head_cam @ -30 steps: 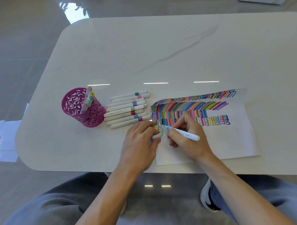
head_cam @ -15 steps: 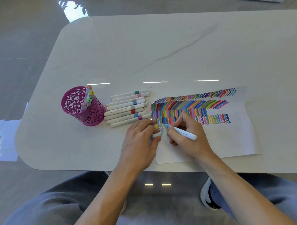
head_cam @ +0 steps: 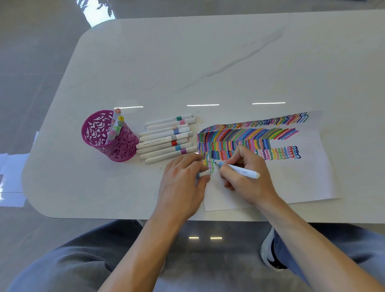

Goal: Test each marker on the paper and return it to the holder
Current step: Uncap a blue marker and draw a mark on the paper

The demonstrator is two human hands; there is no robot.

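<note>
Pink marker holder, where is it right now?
In the head view, the pink holder stands on the table, far left, beside the row of loose markers.

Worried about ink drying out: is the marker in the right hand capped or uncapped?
Uncapped: the marker shows a bare blue tip on the paper; the left hand pinches what looks like its cap.

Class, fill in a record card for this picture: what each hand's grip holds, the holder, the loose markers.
Right-hand grip: holds blue marker, tip on paper
Left-hand grip: pinches white cap beside paper's edge
Holder: magenta, upright, four markers inside
Loose markers: row lying between holder and paper
</note>
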